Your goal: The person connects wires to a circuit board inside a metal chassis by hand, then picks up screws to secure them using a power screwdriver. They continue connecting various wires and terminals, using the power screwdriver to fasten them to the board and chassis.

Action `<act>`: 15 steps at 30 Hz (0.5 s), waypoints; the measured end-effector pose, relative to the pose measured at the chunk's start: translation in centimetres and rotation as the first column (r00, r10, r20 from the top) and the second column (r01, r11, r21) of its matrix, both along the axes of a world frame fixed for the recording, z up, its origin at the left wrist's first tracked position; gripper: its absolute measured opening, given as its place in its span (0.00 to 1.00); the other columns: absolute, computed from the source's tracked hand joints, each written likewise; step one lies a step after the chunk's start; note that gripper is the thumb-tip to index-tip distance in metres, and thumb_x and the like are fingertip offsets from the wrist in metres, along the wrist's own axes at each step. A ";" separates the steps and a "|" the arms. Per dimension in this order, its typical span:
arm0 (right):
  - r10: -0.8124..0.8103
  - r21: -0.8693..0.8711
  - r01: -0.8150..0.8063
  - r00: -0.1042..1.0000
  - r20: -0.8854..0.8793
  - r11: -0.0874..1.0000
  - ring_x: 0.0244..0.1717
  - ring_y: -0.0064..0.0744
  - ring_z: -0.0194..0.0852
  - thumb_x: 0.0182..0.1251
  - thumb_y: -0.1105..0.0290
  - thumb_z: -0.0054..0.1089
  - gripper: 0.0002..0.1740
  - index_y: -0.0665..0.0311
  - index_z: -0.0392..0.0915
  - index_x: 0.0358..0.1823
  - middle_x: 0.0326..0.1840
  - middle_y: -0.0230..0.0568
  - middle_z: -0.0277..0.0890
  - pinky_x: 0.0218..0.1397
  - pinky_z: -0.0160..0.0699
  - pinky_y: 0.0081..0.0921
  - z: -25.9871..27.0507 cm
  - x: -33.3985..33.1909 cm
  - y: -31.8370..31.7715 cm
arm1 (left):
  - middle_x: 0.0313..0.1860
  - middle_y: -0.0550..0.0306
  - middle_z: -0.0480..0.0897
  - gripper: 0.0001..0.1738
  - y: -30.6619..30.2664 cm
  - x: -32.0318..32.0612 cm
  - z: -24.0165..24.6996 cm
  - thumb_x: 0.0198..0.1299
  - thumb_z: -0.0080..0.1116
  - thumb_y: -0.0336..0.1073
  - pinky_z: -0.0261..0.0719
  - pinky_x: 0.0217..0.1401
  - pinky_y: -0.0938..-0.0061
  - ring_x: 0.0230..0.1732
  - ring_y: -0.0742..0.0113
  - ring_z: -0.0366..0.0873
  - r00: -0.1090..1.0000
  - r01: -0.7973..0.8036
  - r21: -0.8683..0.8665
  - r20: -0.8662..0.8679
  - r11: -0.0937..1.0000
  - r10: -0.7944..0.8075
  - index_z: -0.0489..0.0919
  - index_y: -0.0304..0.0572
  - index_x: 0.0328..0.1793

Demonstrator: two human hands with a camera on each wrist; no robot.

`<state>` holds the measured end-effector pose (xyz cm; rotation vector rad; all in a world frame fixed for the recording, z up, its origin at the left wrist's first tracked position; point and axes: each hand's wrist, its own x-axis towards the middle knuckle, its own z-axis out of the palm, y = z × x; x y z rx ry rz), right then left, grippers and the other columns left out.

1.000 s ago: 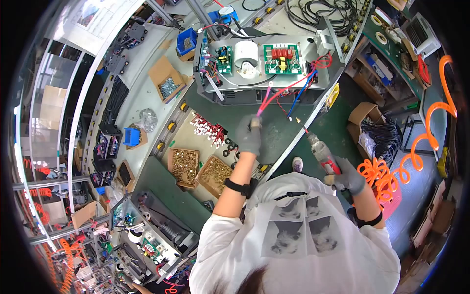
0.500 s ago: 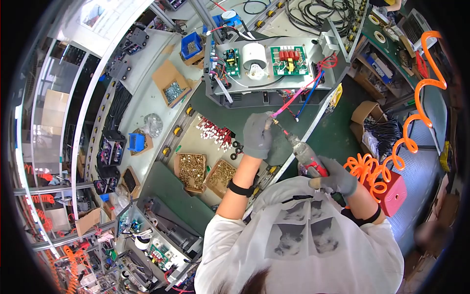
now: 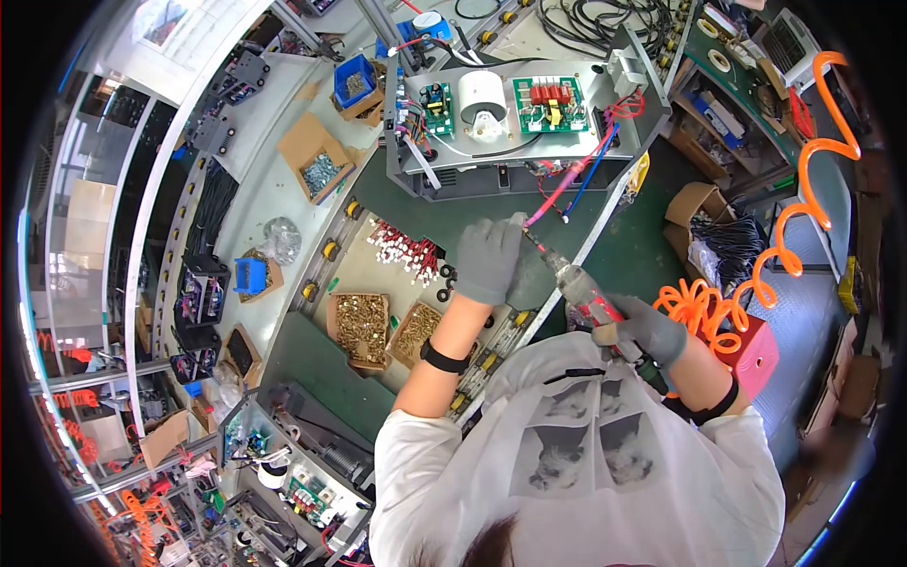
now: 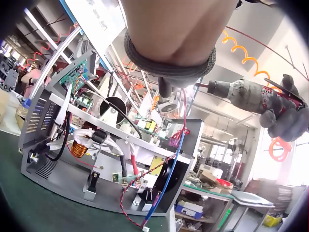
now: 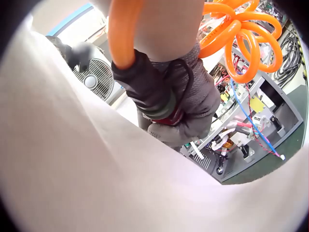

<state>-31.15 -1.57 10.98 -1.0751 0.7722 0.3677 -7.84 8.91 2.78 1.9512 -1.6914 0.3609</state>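
Note:
My grey-gloved left hand point(image 3: 489, 260) pinches the end of a pink-red wire point(image 3: 553, 200) that runs out of an open equipment chassis point(image 3: 444, 178). The right hand point(image 3: 647, 331), also gloved, grips a power screwdriver point(image 3: 584, 291) with a clear and red body. Its bit points up and left, with the tip right at the left fingertips. In the left wrist view the screwdriver point(image 4: 246, 93) comes in level from the right toward the left hand. An orange coiled hose point(image 5: 123, 34) joins its rear end in the right wrist view. The left fingers hide the wire's end.
A blue wire point(image 3: 593, 180) with a white plug hangs from the chassis. Open boxes of brass parts point(image 3: 359, 328) and a pile of red-and-white leads point(image 3: 402, 250) lie at left. Silver screws fill another box point(image 3: 326, 174). A second chassis point(image 3: 312, 454) stands at lower left.
The right hand has brought the screwdriver up and left, so its bit, which carried a small brass piece earlier, now meets the left fingertips. The left hand keeps hold of the wire.

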 end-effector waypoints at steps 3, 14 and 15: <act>-0.028 0.117 0.028 1.000 -0.003 0.993 0.26 0.26 0.77 0.52 0.63 0.66 0.25 0.69 0.70 0.47 0.33 0.38 0.72 0.25 0.75 0.23 -1.1 0.0 0.1 | 0.36 0.52 0.77 0.30 0.4 -0.1 -0.6 0.41 0.52 0.25 0.68 0.37 0.63 0.36 0.54 0.73 0.999 -0.031 -0.026 0.012 0.999 0.031 0.74 0.40 0.57; -0.108 -0.015 0.113 0.977 0.184 0.993 0.22 0.20 0.71 0.52 0.64 0.68 0.24 0.66 0.69 0.47 0.30 0.33 0.71 0.21 0.72 0.17 -3.0 6.8 0.6 | 0.49 0.51 0.81 0.19 -2.6 2.4 0.1 0.62 0.47 0.33 0.69 0.59 0.71 0.51 0.63 0.76 0.423 -0.269 -0.185 -0.905 0.945 -0.057 0.75 0.34 0.58; -0.109 -0.018 0.115 0.976 0.189 0.993 0.22 0.20 0.71 0.52 0.64 0.68 0.24 0.66 0.69 0.47 0.30 0.33 0.71 0.21 0.72 0.17 -4.0 7.9 0.4 | 0.49 0.54 0.81 0.19 -3.9 3.1 0.1 0.63 0.48 0.34 0.68 0.59 0.74 0.52 0.67 0.76 0.228 -0.328 -0.170 -0.969 0.929 -0.097 0.75 0.35 0.58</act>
